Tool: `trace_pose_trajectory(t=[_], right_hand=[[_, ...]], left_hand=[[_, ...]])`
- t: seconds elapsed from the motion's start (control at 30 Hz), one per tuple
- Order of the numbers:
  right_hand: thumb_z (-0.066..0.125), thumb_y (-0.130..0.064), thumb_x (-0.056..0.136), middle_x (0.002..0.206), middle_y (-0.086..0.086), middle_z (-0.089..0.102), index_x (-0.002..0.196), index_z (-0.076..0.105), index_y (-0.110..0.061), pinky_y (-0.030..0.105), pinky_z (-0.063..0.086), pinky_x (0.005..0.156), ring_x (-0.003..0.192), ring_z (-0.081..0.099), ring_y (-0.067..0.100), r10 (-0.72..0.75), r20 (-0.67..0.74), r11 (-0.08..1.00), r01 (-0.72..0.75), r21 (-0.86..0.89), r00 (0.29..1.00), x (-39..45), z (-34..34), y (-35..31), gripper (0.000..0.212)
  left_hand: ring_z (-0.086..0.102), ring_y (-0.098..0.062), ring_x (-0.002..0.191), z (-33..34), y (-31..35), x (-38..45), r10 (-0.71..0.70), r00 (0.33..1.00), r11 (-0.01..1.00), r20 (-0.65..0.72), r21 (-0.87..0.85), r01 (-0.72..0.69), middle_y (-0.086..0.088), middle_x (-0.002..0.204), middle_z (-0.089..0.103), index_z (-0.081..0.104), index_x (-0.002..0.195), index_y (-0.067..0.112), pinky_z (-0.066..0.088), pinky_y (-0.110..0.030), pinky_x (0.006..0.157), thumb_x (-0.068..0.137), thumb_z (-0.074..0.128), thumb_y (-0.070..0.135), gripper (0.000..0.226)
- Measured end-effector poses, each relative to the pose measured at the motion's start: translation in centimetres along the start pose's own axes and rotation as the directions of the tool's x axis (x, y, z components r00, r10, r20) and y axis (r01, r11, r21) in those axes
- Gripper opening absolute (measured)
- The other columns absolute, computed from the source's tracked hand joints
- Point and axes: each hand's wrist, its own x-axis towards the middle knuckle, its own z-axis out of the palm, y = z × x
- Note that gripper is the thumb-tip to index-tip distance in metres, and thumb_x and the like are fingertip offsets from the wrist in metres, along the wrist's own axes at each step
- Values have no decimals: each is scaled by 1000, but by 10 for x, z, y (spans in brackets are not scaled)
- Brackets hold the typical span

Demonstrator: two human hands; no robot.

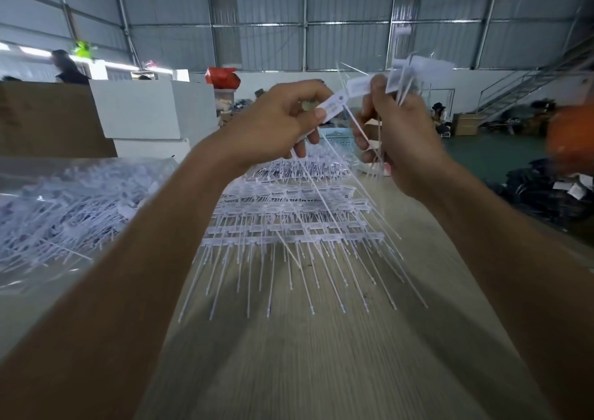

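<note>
Above the table (321,361), left hand (271,123) pinches one white seal (334,103); right hand (401,136) grips a blurred, uncountable bunch (418,69).

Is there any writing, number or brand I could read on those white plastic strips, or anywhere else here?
Nothing here can be read.
white tag, pinched by the left hand: grey print and a round mark, too blurred to read.
bunch of tags, held in the right hand: faint grey print, blurred.
rows of tags lying on the table: print too small to read.
</note>
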Motion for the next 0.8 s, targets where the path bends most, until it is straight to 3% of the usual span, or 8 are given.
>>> trace_pose_trajectory(t=[0.17, 0.27, 0.4, 0.53, 0.6, 0.7, 0.8], right_hand=[[37, -37, 109, 53, -18, 52, 82, 55, -23, 14, 35, 45, 47, 44, -2, -113, -65, 980, 101, -174, 991, -1, 6, 2, 35], [38, -33, 109, 60, -11, 48, 82, 55, -24, 20, 33, 52, 53, 39, 3, -125, -106, 981, 107, -161, 986, 0, 5, 1, 34], [42, -33, 108, 54, -21, 53, 85, 61, -20, 18, 31, 54, 50, 42, -3, -126, -124, 987, 112, -115, 984, -1, 1, -4, 32], [59, -24, 102, 58, -3, 40, 102, 70, -7, 27, 22, 49, 53, 27, 11, -63, -62, 998, 63, 2, 996, -2, 0, -6, 20], [62, -16, 99, 53, -8, 45, 107, 71, -1, 25, 22, 48, 52, 27, 11, -62, -51, 998, 62, -3, 997, -2, -1, -6, 19], [57, -12, 100, 54, -2, 38, 107, 72, -4, 25, 21, 47, 51, 25, 12, -40, -71, 999, 39, -6, 997, -2, -2, -5, 18], [47, -26, 107, 59, -4, 37, 98, 67, -17, 23, 25, 44, 48, 29, 9, -12, -49, 997, 8, -80, 999, -3, 0, -3, 24]], left_hand=[[60, -8, 60, 2, -1, 2, 18, 1000, 1000, -20, -6, -18, -5, 74, 68, 65, 114, 30, 46, -19, 51, 105, 50, 23, 19], [59, -8, 59, 2, -1, 2, 8, 1000, 1000, -9, 6, -8, -6, 75, 67, 66, 117, 27, 45, -16, 50, 105, 51, 22, 20], [58, -8, 58, 1, -1, 1, -36, 999, 999, -21, 10, 36, -4, 73, 68, 66, 115, 21, 44, -16, 49, 104, 54, 22, 17], [58, -9, 56, 4, 0, 1, -65, 996, 998, -54, 7, 65, -2, 68, 73, 64, 102, 15, 43, -17, 48, 100, 61, 22, 8], [60, -9, 56, 4, 0, 2, -58, 994, 998, -94, 7, 59, -1, 69, 74, 63, 96, 15, 44, -16, 47, 98, 64, 22, 7], [64, -9, 57, 3, 1, 2, -39, 991, 999, -129, -4, 38, -2, 71, 75, 66, 93, 16, 44, -15, 49, 97, 65, 20, 6], [68, -17, 67, 2, 2, 2, -15, 993, 1000, -116, -17, 13, -4, 75, 76, 72, 97, 13, 55, -24, 63, 97, 65, 17, 8]])
